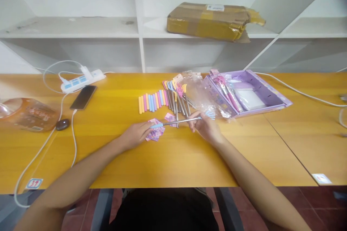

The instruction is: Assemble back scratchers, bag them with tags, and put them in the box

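Tabletop (179, 166): our left hand (137, 134) and right hand (205, 127) grasp a back scratcher (176, 122); swinging far could scatter handle sleeves (150, 103).

From where I stand, the left hand (138, 133) hides the end of the blue-handled rod (157, 126) and some part of the pink cards (154, 138), whose print is too small for reading. The blue claw (210, 114) behind the right hand (206, 127) looks blurred. The orange container (35, 113) is cut by the left edge of my view, and the writing on the carton (204, 21) label (215, 7) stays unreadable.
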### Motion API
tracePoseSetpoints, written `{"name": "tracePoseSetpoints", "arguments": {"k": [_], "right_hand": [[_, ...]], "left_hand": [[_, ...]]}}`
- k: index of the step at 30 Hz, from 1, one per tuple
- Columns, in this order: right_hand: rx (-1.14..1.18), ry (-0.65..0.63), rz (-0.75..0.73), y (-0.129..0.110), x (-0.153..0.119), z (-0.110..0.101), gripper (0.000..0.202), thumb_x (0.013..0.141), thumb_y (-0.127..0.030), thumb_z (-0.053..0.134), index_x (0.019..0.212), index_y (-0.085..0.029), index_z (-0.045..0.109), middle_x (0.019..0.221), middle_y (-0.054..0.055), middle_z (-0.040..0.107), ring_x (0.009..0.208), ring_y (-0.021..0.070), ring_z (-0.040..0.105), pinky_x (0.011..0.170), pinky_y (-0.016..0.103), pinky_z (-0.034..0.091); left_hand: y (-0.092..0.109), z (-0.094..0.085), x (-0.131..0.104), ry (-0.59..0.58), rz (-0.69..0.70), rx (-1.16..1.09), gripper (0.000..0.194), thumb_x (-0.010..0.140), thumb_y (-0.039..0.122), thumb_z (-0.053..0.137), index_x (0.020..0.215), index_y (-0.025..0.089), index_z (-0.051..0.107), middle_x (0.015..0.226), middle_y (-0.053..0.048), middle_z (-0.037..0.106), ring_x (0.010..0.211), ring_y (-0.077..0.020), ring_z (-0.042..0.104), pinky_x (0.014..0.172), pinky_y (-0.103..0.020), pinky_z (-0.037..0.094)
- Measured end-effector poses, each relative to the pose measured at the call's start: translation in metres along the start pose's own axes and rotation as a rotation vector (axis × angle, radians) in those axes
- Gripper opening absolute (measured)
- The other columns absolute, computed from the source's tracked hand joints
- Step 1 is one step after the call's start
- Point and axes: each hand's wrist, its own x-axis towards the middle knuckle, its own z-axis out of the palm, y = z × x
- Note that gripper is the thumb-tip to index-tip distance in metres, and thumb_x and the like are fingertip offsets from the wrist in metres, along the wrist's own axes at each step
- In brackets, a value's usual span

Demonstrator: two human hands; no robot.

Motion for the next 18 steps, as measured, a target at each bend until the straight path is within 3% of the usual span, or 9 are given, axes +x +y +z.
{"name": "tracePoseSetpoints", "arguments": {"k": [7,18], "right_hand": [[0.003,-0.043,-0.007,0.0003,0.0019,0.0018,0.044,0.102,-0.063,0.061,0.094,-0.021,0.071,0.067,0.001,0.067,0.057,0.0169,0.06,0.06,0.031,0.048],[-0.021,-0.063,-0.041,0.0015,0.0002,0.0086,0.048,0.103,-0.067,0.059,0.094,-0.021,0.069,0.068,0.002,0.068,0.058,0.0173,0.06,0.062,0.032,0.048]], "left_hand": [[-0.0001,0.0018,0.0004,-0.001,-0.009,-0.065,0.042,0.114,0.042,0.04,0.143,0.029,0.067,0.125,-0.008,0.079,0.105,-0.0253,0.077,0.094,-0.037,0.059],[0.0014,0.0062,0.0013,0.065,0.056,-0.08,0.034,0.111,0.034,0.049,0.138,0.028,0.068,0.119,-0.009,0.079,0.103,-0.0263,0.075,0.092,-0.038,0.058]]}}
